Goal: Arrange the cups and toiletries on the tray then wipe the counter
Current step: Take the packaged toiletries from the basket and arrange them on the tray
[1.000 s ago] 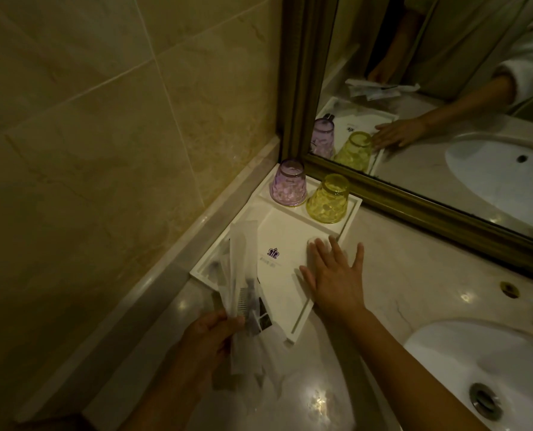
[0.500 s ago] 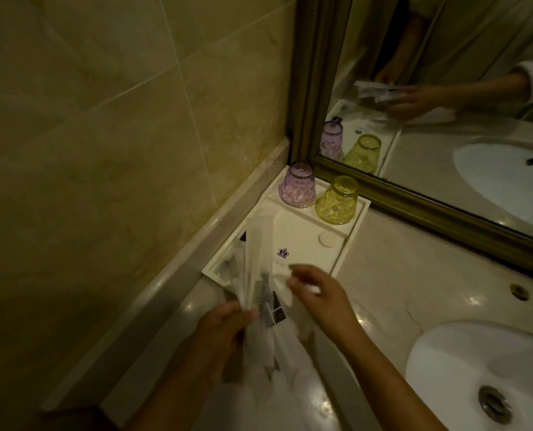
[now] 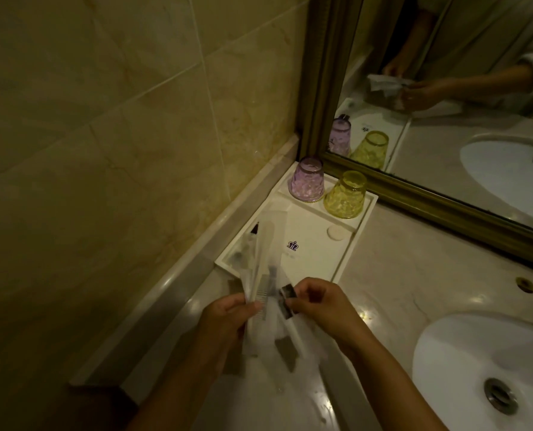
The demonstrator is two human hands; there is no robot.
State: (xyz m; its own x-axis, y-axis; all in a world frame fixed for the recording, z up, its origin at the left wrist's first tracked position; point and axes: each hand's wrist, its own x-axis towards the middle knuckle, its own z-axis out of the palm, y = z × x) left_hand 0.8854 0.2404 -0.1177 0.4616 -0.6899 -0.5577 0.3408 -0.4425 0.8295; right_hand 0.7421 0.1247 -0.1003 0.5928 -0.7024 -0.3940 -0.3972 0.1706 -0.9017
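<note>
The right hand (image 3: 318, 306) has left the tray (image 3: 349, 244) and come back to the toiletry packets (image 3: 271, 293); its fingers now pinch one, seemingly a dark-labelled sachet, while the left hand (image 3: 228, 318) grips the rest of the bundle. Beyond the fingertips, the purple cup (image 3: 307, 179) and yellow cup (image 3: 346, 195) sit upturned in the tray's far compartment. Sorting comes next; the counter (image 3: 414, 275) is unwiped.

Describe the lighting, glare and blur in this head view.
Head view: dim, yellowish light; bright glare spots on the glossy counter; the packets held by both hands look hazy and smeared; wide-angle bending along the mirror frame; cups stay fairly sharp.
</note>
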